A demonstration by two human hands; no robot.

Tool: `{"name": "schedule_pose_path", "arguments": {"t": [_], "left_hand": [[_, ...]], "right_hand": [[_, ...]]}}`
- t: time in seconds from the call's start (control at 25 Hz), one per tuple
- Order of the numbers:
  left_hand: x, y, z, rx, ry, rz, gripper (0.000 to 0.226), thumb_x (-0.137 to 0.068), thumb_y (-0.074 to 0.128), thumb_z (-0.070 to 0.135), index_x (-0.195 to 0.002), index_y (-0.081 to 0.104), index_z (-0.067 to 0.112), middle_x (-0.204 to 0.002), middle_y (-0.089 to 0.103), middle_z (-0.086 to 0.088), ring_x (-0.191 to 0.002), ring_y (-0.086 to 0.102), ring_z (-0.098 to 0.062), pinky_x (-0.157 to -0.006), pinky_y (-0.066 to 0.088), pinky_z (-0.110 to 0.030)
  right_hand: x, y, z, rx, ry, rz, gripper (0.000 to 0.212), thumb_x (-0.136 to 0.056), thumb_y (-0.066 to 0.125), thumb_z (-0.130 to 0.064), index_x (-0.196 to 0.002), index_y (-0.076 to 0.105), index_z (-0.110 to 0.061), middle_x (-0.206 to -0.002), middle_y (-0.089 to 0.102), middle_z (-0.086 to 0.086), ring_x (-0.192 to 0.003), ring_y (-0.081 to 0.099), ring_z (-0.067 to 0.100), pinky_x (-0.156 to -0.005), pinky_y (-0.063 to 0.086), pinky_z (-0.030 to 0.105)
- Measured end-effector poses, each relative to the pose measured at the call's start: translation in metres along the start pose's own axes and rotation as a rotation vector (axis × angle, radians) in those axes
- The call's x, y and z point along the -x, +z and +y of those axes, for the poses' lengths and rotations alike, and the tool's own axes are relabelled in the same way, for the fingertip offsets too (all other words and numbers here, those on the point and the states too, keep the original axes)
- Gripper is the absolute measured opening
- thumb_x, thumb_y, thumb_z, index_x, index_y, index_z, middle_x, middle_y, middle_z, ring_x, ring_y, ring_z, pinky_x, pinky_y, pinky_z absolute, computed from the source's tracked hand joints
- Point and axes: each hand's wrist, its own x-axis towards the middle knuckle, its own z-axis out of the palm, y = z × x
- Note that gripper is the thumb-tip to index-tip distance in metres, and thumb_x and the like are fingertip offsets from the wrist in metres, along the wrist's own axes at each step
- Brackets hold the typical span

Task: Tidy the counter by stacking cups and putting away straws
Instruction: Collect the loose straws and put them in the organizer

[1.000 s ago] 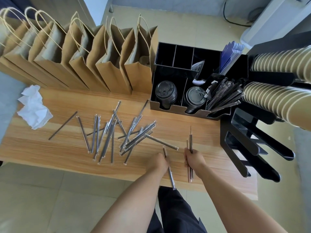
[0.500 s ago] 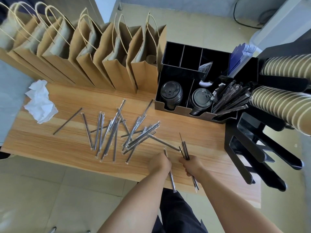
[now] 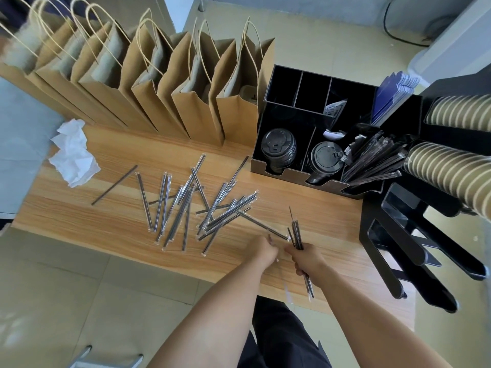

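Dark straws (image 3: 183,205) on a tan wood-grain counter (image 3: 132,208), brown bags (image 3: 186,102), black organiser (image 3: 268,166), white tissue (image 3: 73,158).

site read as a café or drinks-shop service counter (image 3: 332,216) — light wood-grain top over a tiled floor. a row of kraft paper carrier bags (image 3: 148,83) stood open along the back edge. a black compartment organiser (image 3: 268,112) held stacked black cup lids (image 3: 278,150) and wrapped stirrers (image 3: 372,163). sleeves of paper cups (image 3: 451,176) lay in a black dispenser rack — wrapped straws (image 3: 191,203) lay scattered across the top.

Single head view looks steeply down, fairly close, at the counter (image 3: 332,219).
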Motion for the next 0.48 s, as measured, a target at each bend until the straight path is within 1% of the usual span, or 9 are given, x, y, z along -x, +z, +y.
{"name": "schedule_pose_path", "arguments": {"t": [0.04, 0.12, 0.2, 0.24, 0.28, 0.32, 0.36, 0.4, 0.48], "left_hand": [[0.001, -0.003, 0.002, 0.150, 0.005, -0.042, 0.014, -0.092, 0.063, 0.027, -0.096, 0.070, 0.015, -0.083, 0.067, 0.001, -0.083, 0.065, -0.019, -0.074, 0.053, -0.030], [0.002, -0.009, 0.009, 0.369, -0.009, -0.092, 0.010, -0.091, 0.066, 0.024, -0.095, 0.068, 0.015, -0.079, 0.063, 0.004, -0.079, 0.060, -0.017, -0.068, 0.049, -0.028], [0.000, -0.014, 0.013, 0.493, -0.040, -0.121, 0.016, -0.091, 0.065, 0.024, -0.095, 0.072, 0.010, -0.078, 0.065, 0.000, -0.067, 0.055, -0.016, -0.057, 0.042, -0.026], [-0.002, -0.015, 0.015, 0.524, -0.061, -0.126, 0.021, -0.092, 0.064, 0.028, -0.090, 0.072, 0.009, -0.076, 0.065, -0.002, -0.059, 0.053, -0.016, -0.053, 0.040, -0.026], [-0.005, -0.016, 0.017, 0.515, -0.090, -0.106, 0.029, -0.093, 0.061, 0.035, -0.085, 0.069, 0.008, -0.074, 0.066, -0.004, -0.055, 0.053, -0.017, -0.053, 0.044, -0.027], [-0.009, -0.016, 0.019, 0.454, -0.125, -0.062, 0.039, -0.096, 0.056, 0.042, -0.080, 0.066, 0.008, -0.073, 0.067, -0.006, -0.055, 0.056, -0.021, -0.057, 0.051, -0.030], [-0.014, -0.016, 0.021, 0.362, -0.157, 0.001, 0.047, -0.097, 0.051, 0.048, -0.079, 0.065, 0.007, -0.075, 0.069, -0.007, -0.059, 0.062, -0.024, -0.064, 0.058, -0.033], [-0.019, -0.017, 0.023, 0.289, -0.175, 0.066, 0.052, -0.098, 0.048, 0.052, -0.082, 0.066, 0.007, -0.078, 0.072, -0.009, -0.065, 0.068, -0.026, -0.071, 0.061, -0.036], [-0.025, -0.019, 0.028, 0.194, -0.165, 0.174, 0.053, -0.100, 0.045, 0.050, -0.090, 0.071, 0.005, -0.086, 0.075, -0.011, -0.078, 0.072, -0.029, -0.073, 0.060, -0.035]], "right_hand": [[0.002, 0.000, -0.003, -0.021, -0.016, -0.017, 0.030, -0.090, 0.070, -0.034, -0.078, 0.053, -0.013, -0.058, 0.039, 0.002, -0.049, 0.035, 0.019, -0.047, 0.033, 0.031], [0.006, -0.002, -0.010, -0.035, -0.054, -0.035, 0.033, -0.087, 0.074, -0.038, -0.075, 0.057, -0.013, -0.057, 0.039, 0.001, -0.048, 0.035, 0.018, -0.048, 0.031, 0.031], [0.008, -0.008, -0.018, -0.034, -0.088, -0.045, 0.029, -0.088, 0.074, -0.032, -0.073, 0.061, -0.011, -0.057, 0.040, 0.001, -0.049, 0.034, 0.017, -0.050, 0.029, 0.031], [0.010, -0.010, -0.021, -0.021, -0.098, -0.053, 0.029, -0.090, 0.073, -0.029, -0.073, 0.059, -0.011, -0.057, 0.040, 0.000, -0.049, 0.034, 0.017, -0.050, 0.030, 0.030], [0.010, -0.013, -0.023, 0.009, -0.104, -0.055, 0.029, -0.092, 0.070, -0.028, -0.074, 0.055, -0.012, -0.058, 0.041, 0.000, -0.051, 0.035, 0.018, -0.051, 0.031, 0.030], [0.008, -0.014, -0.023, 0.050, -0.107, -0.046, 0.028, -0.095, 0.065, -0.029, -0.076, 0.052, -0.013, -0.059, 0.043, 0.001, -0.053, 0.038, 0.019, -0.054, 0.033, 0.031], [0.006, -0.016, -0.023, 0.092, -0.112, -0.037, 0.027, -0.098, 0.060, -0.029, -0.077, 0.051, -0.013, -0.062, 0.046, 0.002, -0.056, 0.042, 0.020, -0.056, 0.036, 0.032], [0.004, -0.018, -0.019, 0.120, -0.116, -0.017, 0.027, -0.099, 0.056, -0.030, -0.078, 0.053, -0.014, -0.066, 0.051, 0.004, -0.060, 0.046, 0.022, -0.059, 0.039, 0.033], [0.001, -0.023, -0.012, 0.140, -0.117, 0.031, 0.027, -0.101, 0.051, -0.032, -0.081, 0.057, -0.015, -0.074, 0.060, 0.006, -0.067, 0.053, 0.024, -0.063, 0.043, 0.035]]}}
